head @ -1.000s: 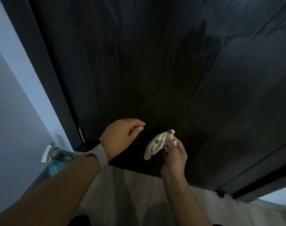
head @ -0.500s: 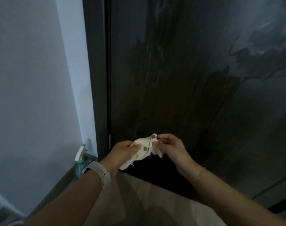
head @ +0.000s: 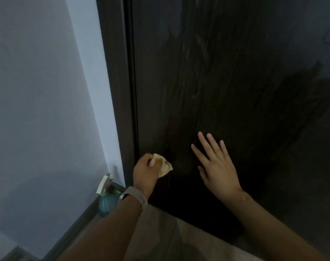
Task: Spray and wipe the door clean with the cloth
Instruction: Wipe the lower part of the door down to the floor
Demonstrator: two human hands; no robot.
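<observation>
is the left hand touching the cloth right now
Touching. The head view shows the left hand with its fingers curled round the bunched cloth, gripping it low against the dark door.

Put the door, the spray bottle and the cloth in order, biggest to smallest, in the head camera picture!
1. Door: fills most of the picture.
2. Spray bottle: partly hidden by the left arm.
3. Cloth: bunched in the left hand, so only part shows.
</observation>
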